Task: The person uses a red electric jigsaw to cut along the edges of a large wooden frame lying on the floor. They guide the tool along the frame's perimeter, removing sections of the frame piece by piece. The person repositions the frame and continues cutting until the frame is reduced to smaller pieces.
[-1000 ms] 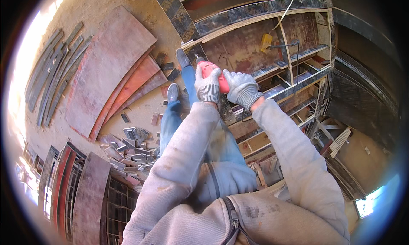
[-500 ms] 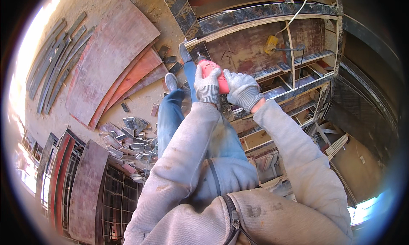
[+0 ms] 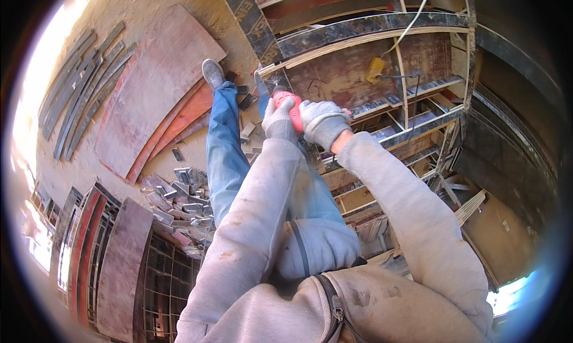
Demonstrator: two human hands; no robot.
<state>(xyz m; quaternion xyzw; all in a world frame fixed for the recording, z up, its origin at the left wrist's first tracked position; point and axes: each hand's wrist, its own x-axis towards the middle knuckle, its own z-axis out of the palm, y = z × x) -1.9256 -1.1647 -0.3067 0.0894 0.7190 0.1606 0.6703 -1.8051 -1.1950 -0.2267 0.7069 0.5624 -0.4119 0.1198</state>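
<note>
**Red power tool held in both gloved hands over the formwork**

Red power tool (image 3: 289, 108) sits between the two hands, above the dark edge board (image 3: 253, 23) of a wooden formwork frame (image 3: 382, 74). Only a small part of its red body shows; the rest is covered by the gloves, and its working end is hidden, so I cannot tell what kind of tool it is exactly.

Left hand (image 3: 278, 120), in a grey glove, has its fingers wrapped closed around the left side of the tool. Right hand (image 3: 322, 123), also in a grey glove, is closed around the right side, touching the left hand. Both grey sleeves come in from the lower edge and cover much of the view.

Below the hands, a leg in blue jeans (image 3: 224, 146) reaches to a grey shoe (image 3: 212, 73) on the sandy ground. The other leg is mostly hidden behind the arms.

At the left lie reddish plywood sheets (image 3: 149, 92), and a heap of small metal pieces (image 3: 179, 200) is near the leg. A yellow object (image 3: 375, 68) hangs inside the frame on a pale cord; it is too small to make out. No label can be seen.
</note>
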